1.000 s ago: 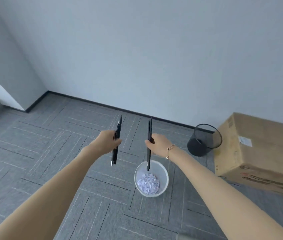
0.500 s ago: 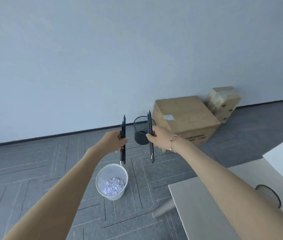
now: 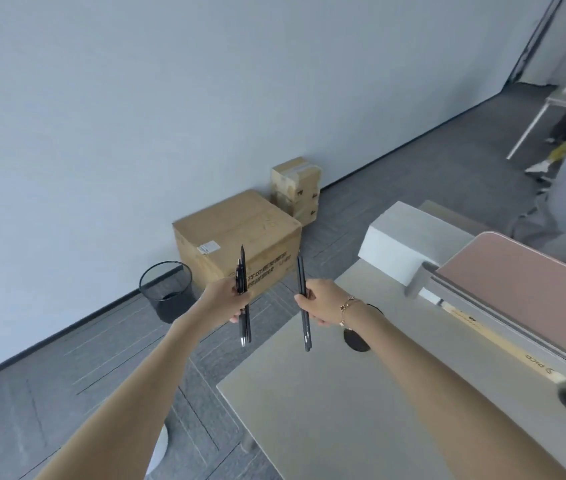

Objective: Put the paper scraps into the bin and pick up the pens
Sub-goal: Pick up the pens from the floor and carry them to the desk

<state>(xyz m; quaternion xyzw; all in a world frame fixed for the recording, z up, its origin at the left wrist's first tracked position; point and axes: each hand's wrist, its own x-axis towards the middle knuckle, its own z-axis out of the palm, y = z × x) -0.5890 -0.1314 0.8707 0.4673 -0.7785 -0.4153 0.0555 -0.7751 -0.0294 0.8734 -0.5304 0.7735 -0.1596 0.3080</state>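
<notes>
Person w/ both arms out: left hand (image 3: pixel 226 301) fist-wrapped on upright black pens (image 3: pixel 244 306), right hand (image 3: pixel 323 301) pinching more pens (image 3: pixel 304 306) at 3 o'clock of them, over desk (image 3: pixel 326 403) edge; pens look collected, white bin (image 3: pixel 159 448) barely visible at 7 o'clock, scraps unseen.

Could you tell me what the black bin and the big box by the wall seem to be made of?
The black bin looks like wire mesh, probably metal: the floor shows through its matte wall. The big box looks like plain brown cardboard, dull in finish, with a white label and dark print.
</notes>
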